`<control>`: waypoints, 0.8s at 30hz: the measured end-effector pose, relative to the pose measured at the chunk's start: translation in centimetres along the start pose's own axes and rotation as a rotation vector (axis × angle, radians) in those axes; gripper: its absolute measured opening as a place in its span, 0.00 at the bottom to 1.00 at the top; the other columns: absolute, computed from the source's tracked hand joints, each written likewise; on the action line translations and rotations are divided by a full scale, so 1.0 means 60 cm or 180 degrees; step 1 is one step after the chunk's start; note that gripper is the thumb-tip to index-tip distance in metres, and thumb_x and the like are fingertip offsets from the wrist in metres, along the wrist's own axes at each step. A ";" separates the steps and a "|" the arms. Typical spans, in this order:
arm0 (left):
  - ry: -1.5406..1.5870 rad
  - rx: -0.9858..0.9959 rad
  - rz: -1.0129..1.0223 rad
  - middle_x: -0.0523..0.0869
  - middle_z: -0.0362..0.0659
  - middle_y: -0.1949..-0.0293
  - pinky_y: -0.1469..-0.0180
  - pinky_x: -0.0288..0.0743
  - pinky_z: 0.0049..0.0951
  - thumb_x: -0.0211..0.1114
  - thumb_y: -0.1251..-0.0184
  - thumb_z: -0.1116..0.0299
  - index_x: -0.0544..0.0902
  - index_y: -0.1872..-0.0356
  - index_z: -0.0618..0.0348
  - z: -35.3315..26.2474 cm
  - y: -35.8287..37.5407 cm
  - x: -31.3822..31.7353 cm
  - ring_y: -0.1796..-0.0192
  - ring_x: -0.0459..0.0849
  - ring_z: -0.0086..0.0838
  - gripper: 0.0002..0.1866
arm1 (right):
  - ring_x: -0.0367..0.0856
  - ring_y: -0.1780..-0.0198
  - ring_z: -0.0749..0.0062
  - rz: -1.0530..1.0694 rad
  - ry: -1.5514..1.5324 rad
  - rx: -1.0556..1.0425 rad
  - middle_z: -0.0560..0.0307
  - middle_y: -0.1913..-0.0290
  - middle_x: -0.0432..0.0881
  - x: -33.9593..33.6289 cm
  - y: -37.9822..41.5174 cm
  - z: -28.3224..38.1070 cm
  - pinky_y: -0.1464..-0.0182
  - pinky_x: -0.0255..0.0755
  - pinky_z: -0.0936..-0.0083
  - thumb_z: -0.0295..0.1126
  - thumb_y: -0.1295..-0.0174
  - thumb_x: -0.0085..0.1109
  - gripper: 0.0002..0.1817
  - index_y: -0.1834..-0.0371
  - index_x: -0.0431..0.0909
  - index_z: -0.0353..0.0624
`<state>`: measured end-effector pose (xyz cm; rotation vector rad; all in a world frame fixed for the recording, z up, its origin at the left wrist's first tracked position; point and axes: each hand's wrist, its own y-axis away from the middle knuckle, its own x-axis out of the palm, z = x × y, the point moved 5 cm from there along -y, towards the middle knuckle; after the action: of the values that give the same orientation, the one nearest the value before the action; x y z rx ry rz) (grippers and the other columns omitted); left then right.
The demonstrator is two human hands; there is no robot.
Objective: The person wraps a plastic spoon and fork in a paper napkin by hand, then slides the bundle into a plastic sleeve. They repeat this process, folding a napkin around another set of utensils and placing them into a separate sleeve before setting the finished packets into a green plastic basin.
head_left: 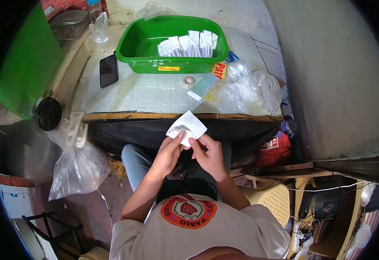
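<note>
We take the green basin (pixel 141 41) as our landmark and read from left to right. Far to its left and lower down, a round black lid (pixel 49 113) sits at the edge of the desk (pixel 146 93), and below that lid a clear plastic bag (pixel 78 167) hangs off the desk's front. Just left of the basin a dark phone (pixel 108 70) lies flat on the desk, close to the basin's front left corner.

Inside the basin, toward its right half, stands a row of folded white papers (pixel 188 44). In front of the basin, a small roll of tape (pixel 189 81) lies on the desk.

Well below the basin, off the front edge of the desk and over our lap, we hold a white folded paper (pixel 187 126). Our left hand (pixel 168 154) has its grip closed on the paper's lower left corner, thumb against it. Our right hand (pixel 209 157) pinches the lower right part of the same paper with its fingertips.

To the right of the basin, crumpled clear plastic wrappers (pixel 246 86) lie on the desk, with a yellow label (pixel 219 70) touching the basin's front right corner.
</note>
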<state>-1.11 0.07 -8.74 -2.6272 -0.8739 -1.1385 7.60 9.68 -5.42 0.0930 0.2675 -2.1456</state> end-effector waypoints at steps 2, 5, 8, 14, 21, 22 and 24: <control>-0.0068 0.0024 0.0003 0.83 0.40 0.53 0.51 0.72 0.25 0.54 0.21 0.60 0.76 0.42 0.63 -0.001 0.001 -0.004 0.51 0.79 0.21 0.18 | 0.79 0.76 0.85 -0.0019 -0.0137 -0.0132 0.57 0.71 0.87 0.004 0.001 -0.010 0.74 0.71 0.82 0.29 0.30 0.59 0.11 0.52 0.80 0.32; -0.0265 0.0167 -0.0034 0.84 0.38 0.57 0.54 0.72 0.24 0.54 0.21 0.59 0.78 0.46 0.62 -0.009 0.002 -0.002 0.56 0.80 0.20 0.17 | 0.79 0.77 0.85 -0.0045 -0.0281 0.0023 0.58 0.70 0.87 0.007 0.004 -0.004 0.74 0.71 0.82 0.28 0.31 0.59 0.11 0.52 0.80 0.32; -0.0125 0.0333 -0.0183 0.84 0.38 0.59 0.57 0.73 0.23 0.53 0.20 0.59 0.79 0.47 0.62 -0.016 0.006 0.010 0.59 0.81 0.20 0.16 | 0.79 0.77 0.84 -0.0057 -0.0326 -0.0024 0.58 0.70 0.87 0.008 0.005 -0.001 0.74 0.72 0.82 0.28 0.31 0.60 0.11 0.51 0.80 0.32; 0.0100 0.0492 -0.0480 0.85 0.39 0.60 0.59 0.74 0.22 0.54 0.21 0.64 0.80 0.49 0.63 -0.022 0.007 0.015 0.60 0.81 0.20 0.13 | 0.80 0.73 0.86 -0.0061 -0.0050 -0.0211 0.55 0.71 0.87 0.008 0.007 0.005 0.72 0.71 0.82 0.27 0.32 0.60 0.11 0.52 0.81 0.32; 0.0143 0.0573 -0.0672 0.86 0.41 0.60 0.61 0.75 0.23 0.56 0.23 0.68 0.81 0.49 0.65 -0.030 0.006 0.016 0.60 0.83 0.21 0.12 | 0.78 0.76 0.87 -0.0071 0.0067 -0.0350 0.58 0.69 0.87 0.012 0.008 0.013 0.76 0.70 0.85 0.23 0.32 0.59 0.09 0.52 0.80 0.30; 0.0198 0.0547 -0.0611 0.86 0.42 0.60 0.61 0.75 0.23 0.56 0.23 0.68 0.81 0.50 0.65 -0.031 0.006 0.016 0.60 0.83 0.21 0.12 | 0.78 0.76 0.87 -0.0085 0.0074 -0.0369 0.58 0.69 0.86 0.011 0.008 0.011 0.76 0.70 0.85 0.23 0.32 0.59 0.09 0.52 0.80 0.30; 0.0255 0.0519 -0.0552 0.86 0.42 0.60 0.62 0.75 0.23 0.56 0.23 0.67 0.81 0.50 0.65 -0.030 0.005 0.016 0.60 0.83 0.22 0.12 | 0.78 0.76 0.87 -0.0099 0.0083 -0.0386 0.58 0.69 0.86 0.011 0.009 0.009 0.76 0.70 0.85 0.23 0.32 0.59 0.09 0.52 0.80 0.30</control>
<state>-1.54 -0.38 -6.76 -2.3972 -1.1446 -1.1490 7.71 8.74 -5.09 0.0473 0.4159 -2.1548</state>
